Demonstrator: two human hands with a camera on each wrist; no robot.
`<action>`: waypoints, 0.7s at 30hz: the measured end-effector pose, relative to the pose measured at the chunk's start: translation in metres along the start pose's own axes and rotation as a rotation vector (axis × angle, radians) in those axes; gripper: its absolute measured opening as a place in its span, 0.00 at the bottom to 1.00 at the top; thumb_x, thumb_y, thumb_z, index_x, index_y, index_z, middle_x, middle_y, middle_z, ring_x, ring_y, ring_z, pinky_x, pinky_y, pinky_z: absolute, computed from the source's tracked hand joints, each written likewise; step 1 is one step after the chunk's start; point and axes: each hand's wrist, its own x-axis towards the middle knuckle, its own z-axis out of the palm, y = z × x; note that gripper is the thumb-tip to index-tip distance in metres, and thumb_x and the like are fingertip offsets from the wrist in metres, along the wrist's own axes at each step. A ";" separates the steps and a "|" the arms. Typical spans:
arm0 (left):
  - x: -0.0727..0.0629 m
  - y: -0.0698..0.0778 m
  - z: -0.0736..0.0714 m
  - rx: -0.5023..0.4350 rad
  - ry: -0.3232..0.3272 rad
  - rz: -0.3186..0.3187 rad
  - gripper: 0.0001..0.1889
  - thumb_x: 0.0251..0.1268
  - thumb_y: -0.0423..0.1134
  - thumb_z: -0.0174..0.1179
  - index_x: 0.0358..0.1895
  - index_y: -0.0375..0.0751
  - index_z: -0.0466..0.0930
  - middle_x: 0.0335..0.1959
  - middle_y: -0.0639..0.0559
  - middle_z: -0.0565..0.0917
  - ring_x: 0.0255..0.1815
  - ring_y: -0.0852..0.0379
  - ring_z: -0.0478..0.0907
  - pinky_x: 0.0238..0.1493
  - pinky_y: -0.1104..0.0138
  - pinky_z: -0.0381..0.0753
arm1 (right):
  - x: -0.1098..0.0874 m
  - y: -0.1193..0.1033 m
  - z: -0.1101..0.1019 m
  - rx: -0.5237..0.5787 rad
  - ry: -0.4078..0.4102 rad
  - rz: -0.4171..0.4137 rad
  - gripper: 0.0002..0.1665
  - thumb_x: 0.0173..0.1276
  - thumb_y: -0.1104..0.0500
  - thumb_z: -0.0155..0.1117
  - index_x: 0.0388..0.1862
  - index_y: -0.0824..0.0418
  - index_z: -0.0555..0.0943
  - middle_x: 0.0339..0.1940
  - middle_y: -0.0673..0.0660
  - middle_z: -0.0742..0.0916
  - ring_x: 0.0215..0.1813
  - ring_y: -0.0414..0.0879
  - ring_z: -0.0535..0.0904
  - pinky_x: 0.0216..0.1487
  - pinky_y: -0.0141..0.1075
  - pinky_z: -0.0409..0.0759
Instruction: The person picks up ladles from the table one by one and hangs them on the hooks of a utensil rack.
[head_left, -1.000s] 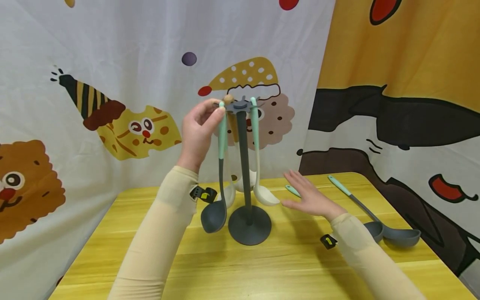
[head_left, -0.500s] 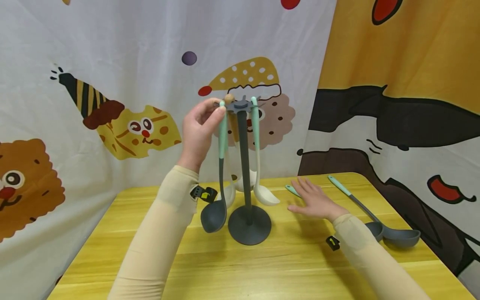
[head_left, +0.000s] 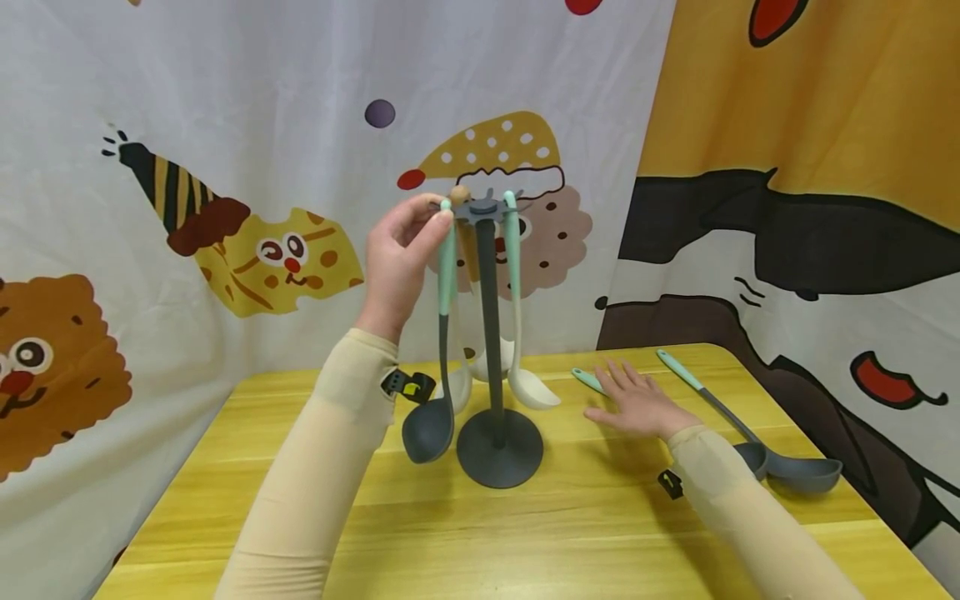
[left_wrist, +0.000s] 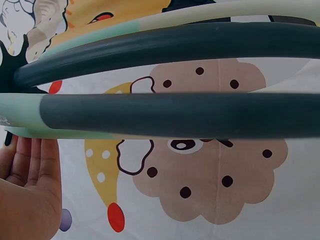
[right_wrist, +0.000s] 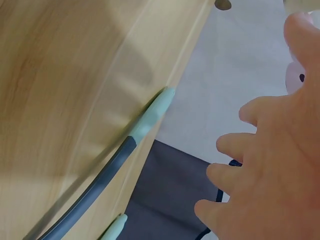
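Left hand point(head_left: 393, 267) pinches the upright grey ladle point(head_left: 443, 337) by the tip of its mint handle point(head_left: 447, 267), at nine o'clock on the utensil stand point(head_left: 488, 317).
Likely light, stiff and smooth, best gripped high on the handle; right hand point(head_left: 637, 404), fingers spread and holding nothing, is at the stand's three o'clock.

Left hand point(head_left: 401, 262) pinches dark ladle point(head_left: 446, 283), bowl point(head_left: 428, 433) hanging below fingers. Stand point(head_left: 491, 333) just right of fingertips, white ladles point(head_left: 534, 390) on it. Right hand point(head_left: 636, 404) spread above table point(head_left: 570, 533); green handle point(head_left: 587, 379) partly behind its fingers, second ladle point(head_left: 802, 475) right of them.
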 end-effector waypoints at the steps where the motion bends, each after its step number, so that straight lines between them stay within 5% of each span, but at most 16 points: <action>1: 0.000 0.000 0.000 0.000 0.000 0.000 0.18 0.66 0.46 0.60 0.51 0.36 0.81 0.42 0.51 0.82 0.42 0.53 0.77 0.47 0.63 0.74 | 0.001 0.003 0.001 0.003 -0.007 0.008 0.54 0.72 0.30 0.48 0.80 0.65 0.49 0.79 0.71 0.49 0.77 0.71 0.39 0.69 0.69 0.38; 6: 0.000 -0.001 0.001 -0.002 0.001 0.004 0.19 0.65 0.46 0.60 0.51 0.35 0.80 0.41 0.51 0.81 0.41 0.53 0.77 0.46 0.63 0.74 | 0.002 0.013 0.003 0.016 -0.019 0.043 0.58 0.69 0.26 0.46 0.80 0.66 0.49 0.78 0.74 0.49 0.76 0.73 0.39 0.68 0.70 0.38; 21: 0.000 -0.001 0.001 0.000 0.007 0.000 0.19 0.65 0.47 0.60 0.51 0.36 0.81 0.42 0.51 0.82 0.42 0.53 0.77 0.47 0.63 0.74 | 0.001 0.023 0.003 -0.069 0.106 0.164 0.50 0.69 0.40 0.62 0.74 0.74 0.60 0.73 0.80 0.60 0.72 0.78 0.51 0.68 0.67 0.50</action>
